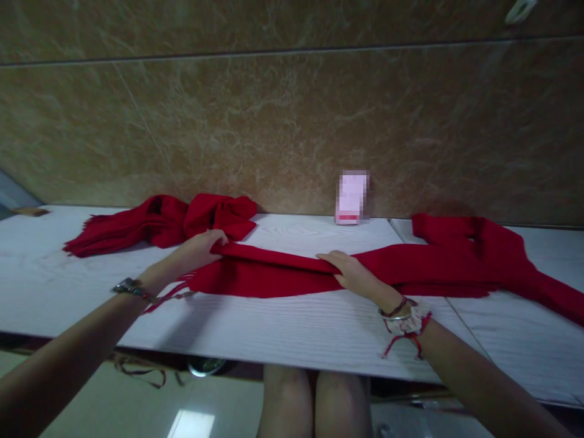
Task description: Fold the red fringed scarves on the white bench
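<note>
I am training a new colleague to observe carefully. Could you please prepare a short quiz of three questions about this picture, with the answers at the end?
1. True or false: the left hand and the right hand both touch the same flat-laid red fringed scarf.

2. Where is the pixelated pink object?
a) in the left hand
b) at the back of the white wood-grain table, by the marble-patterned wall
c) on top of the bunched scarf

3. Fill in: the bunched red scarf lies closer to the ____ hand.

Key: 1. True. 2. b. 3. left.
</note>
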The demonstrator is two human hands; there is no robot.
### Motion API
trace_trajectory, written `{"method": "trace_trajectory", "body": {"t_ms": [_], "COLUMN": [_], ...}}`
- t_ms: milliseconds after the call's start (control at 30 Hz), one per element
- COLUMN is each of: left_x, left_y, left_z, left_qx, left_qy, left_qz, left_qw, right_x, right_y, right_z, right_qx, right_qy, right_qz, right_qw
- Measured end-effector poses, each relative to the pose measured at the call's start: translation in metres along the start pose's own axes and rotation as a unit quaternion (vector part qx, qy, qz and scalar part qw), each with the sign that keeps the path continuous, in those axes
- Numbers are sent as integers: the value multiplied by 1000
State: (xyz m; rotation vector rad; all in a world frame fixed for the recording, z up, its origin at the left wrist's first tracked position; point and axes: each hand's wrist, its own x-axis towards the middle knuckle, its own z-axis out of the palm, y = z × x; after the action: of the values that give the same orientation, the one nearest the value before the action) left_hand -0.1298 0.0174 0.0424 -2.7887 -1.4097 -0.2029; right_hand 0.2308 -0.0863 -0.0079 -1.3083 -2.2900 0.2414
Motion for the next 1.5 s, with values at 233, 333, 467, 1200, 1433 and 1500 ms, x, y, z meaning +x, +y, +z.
{"method": "trace_trajectory", "body": {"t_ms": [233, 333, 467, 1200, 1433, 1500], "left_x": [-17, -19, -23, -68, -70, -65], "left_y": [-17, -28, -37, -19, -16, -10], "left_z": [4, -18, -31, 17, 10, 8], "left_qx": [-64, -182, -201, 123, 224, 213], "left_qy": [-29, 37, 2, -59, -35, 2], "left_qz": [-40, -67, -105, 163, 157, 139], "left_qw": [997, 980, 974, 977, 961, 967], "right_x": [0, 0, -1, -2, -2, -2], "right_y": [1, 3, 9, -5, -8, -8], "right_z": [-2, -3, -3, -4, -2, -2], "right_qx": [10, 22, 41, 28, -57, -69], "right_qy": [-20, 16, 21, -85, -107, -82], "right_qz": [-11, 13, 11, -46, -78, -77], "right_qw": [1000, 1000, 999, 995, 990, 991]}}
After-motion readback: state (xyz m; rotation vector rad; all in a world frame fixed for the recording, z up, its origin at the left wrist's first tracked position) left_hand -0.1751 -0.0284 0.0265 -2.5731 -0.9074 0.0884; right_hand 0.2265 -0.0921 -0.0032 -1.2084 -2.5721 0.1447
